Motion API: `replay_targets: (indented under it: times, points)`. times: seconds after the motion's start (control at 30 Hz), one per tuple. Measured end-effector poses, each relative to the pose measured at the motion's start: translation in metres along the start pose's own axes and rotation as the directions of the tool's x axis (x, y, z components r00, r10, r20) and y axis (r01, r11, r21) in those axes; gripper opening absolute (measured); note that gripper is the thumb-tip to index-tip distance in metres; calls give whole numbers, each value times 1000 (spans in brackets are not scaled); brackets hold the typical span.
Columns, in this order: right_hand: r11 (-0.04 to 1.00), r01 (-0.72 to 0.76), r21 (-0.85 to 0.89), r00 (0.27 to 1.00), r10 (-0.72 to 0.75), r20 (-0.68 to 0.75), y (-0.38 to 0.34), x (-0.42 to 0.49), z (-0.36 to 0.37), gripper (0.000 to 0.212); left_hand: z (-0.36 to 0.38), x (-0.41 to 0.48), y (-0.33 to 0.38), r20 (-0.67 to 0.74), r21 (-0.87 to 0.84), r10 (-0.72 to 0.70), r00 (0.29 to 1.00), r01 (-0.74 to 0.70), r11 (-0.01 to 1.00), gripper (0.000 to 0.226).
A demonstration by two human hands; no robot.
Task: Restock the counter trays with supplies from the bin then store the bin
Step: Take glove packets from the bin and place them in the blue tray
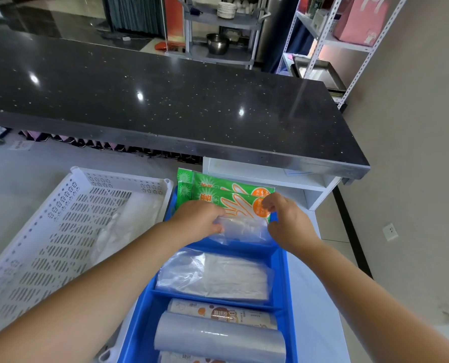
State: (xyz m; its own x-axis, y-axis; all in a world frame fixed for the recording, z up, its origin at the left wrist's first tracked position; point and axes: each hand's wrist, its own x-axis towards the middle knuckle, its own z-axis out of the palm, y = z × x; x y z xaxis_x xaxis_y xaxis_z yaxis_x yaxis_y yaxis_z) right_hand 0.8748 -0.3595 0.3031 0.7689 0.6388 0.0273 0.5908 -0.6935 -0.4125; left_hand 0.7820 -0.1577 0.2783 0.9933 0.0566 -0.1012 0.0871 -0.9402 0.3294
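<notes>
Black speckled worktop point(165, 100) spans the upper half of the frame, its edge overhanging a white lower surface point(29, 163). White perforated bin point(48, 231), lower left of the frame, sits just beside the blue tray and holds a little clear plastic near its right wall. Blue divided tray point(283, 271), lower centre, shows three compartments running from near to far. Nearest compartment: a clear film roll point(218, 336) lying crosswise, with a printed roll point(223, 314) touching it on the far side and another printed roll partly cut off at the bottom edge. Middle compartment: a clear bag of pale folded items point(218, 276) lying flat. Farthest compartment: two green glove packets point(218, 189) standing tilted against the far wall, one behind the other, their tops rising above the tray rim. Left hand point(200, 216) and right hand point(283, 218), centre of the frame, each pinch one side of a clear plastic packet point(241, 229) held just in front of the green packets, over the farthest compartment; whether its lower edge rests on the tray floor cannot be told
</notes>
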Motion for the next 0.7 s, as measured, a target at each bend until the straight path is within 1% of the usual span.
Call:
replay_targets:
  times: [0.03,0.07,0.1,0.13,0.17,0.2,0.23,0.27,0.33,0.4,0.43,0.53,0.6,0.67,0.7]
  points:
    - [998,55,40,997,-53,-62,-3,-1,-1,42,0,1,1,3,27,-1,1000,1,1000,18]
    - [990,126,56,988,-120,-93,-7,-2,1,41,0,1,3,1,54,-3,1000,3,999,17]
    - [981,190,38,979,-186,-83,-11,-2,6,41,-1,2,6,-5,80,-9,1000,9,997,18]
    - [974,227,-9,973,-227,-41,-13,-2,13,45,-2,2,8,-10,108,-15,1000,16,994,20]
    - [967,240,-82,971,-240,10,-14,-1,21,52,-3,3,10,-14,132,-18,1000,19,991,23]
    - [958,236,-165,972,-231,49,-13,2,28,56,-6,3,9,-21,146,-20,1000,23,989,25]
    - [948,222,-229,975,-214,60,-11,4,32,55,-11,1,6,-37,135,-23,999,28,990,28]
    - [944,205,-258,979,-200,48,-10,7,35,51,-17,-2,1,-65,100,-28,998,34,994,34]
    - [953,173,-247,984,-177,5,-7,10,38,46,-29,-11,-13,-180,47,-12,984,21,999,42]
    - [960,151,-234,987,-159,-13,-6,13,41,44,-33,-23,-23,-317,92,80,945,-53,994,41]
    - [961,147,-232,988,-155,-16,-7,14,42,44,-31,-29,-24,-351,119,137,926,-101,988,38]
    - [964,136,-230,989,-148,-32,-9,16,42,43,-20,-37,-20,-343,220,301,890,-235,947,34]
    - [955,158,-253,984,-173,-38,-10,17,41,46,-13,-34,-19,-299,308,366,881,-274,911,37]
    - [915,238,-326,965,-261,-29,-11,15,38,58,-11,-28,-23,-246,345,364,898,-270,899,39]
    - [881,298,-368,946,-325,-10,-13,14,36,65,-11,-25,-27,-216,328,341,915,-261,908,38]
